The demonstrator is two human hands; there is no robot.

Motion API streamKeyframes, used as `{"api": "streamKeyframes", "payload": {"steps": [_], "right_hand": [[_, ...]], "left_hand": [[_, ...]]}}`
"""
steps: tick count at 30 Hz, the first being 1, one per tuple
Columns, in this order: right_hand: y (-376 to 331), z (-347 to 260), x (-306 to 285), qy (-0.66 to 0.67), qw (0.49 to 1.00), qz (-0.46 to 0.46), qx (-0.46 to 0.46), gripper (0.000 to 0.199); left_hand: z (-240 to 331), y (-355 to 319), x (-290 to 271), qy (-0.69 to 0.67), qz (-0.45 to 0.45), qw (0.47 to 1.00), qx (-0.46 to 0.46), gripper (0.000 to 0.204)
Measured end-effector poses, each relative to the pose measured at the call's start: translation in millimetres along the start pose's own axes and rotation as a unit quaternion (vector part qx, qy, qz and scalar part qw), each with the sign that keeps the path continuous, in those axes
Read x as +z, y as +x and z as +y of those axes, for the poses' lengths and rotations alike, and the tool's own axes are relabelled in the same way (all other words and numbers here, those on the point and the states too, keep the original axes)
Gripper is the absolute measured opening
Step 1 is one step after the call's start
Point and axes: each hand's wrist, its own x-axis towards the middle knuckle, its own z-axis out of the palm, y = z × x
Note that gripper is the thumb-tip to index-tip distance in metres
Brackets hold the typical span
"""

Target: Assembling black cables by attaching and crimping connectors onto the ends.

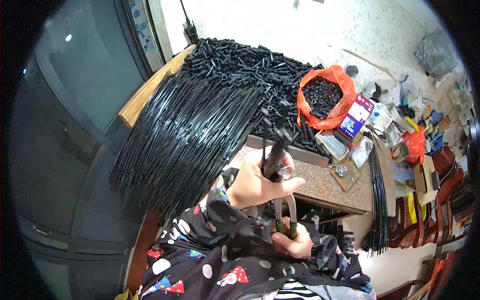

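My left hand (252,182) is closed around a dark black piece (275,162) that points up and away from me. Motion blurs this piece, so its exact kind is unclear; it resembles the short black tubular parts (250,62) heaped behind it. Just below, my right hand (296,242) grips a hand tool with two metal arms and green handles (279,226), like pliers. The tool's upper end is hidden behind my left hand. To the left, a wide bundle of thin black rods (185,135) lies across the table and hangs over its edge.
An orange plastic bag (305,102) of small black rings stands right of the heap, beside a lit phone (356,116). A metal strip (305,153) borders the heap at the front. More black rods (376,210) hang over the right edge. Clutter (407,107) fills the right side.
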Motion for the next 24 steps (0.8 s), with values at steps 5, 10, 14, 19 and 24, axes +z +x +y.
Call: {"api": "streamKeyframes", "payload": {"steps": [5,10,14,19,24], "right_hand": [[-3.0,-2.2,-5.4,-0.332,0.904,0.237,-0.132,0.016],[-2.5,-3.7,1.1,-0.375,0.880,0.246,-0.158,0.018],[-11.8,-7.0,4.3,-0.360,0.895,0.242,-0.101,0.014],[-21.2,-46.6,-2.8,-0.362,0.904,0.178,-0.145,0.029],[-46.2,-57.4,-30.3,-0.126,0.977,0.131,-0.113,0.032]], "left_hand": [[-17.1,-8.4,0.1,-0.074,0.033,0.997,0.009,0.027],[-17.0,-9.6,4.8,-0.064,0.073,0.995,0.004,0.020],[-12.1,-14.0,9.5,-0.031,0.076,0.997,-0.009,0.023],[-10.4,-9.3,-0.2,-0.136,0.052,0.989,0.029,0.033],[-11.2,-11.2,-5.9,-0.285,0.041,0.956,0.056,0.021]]}}
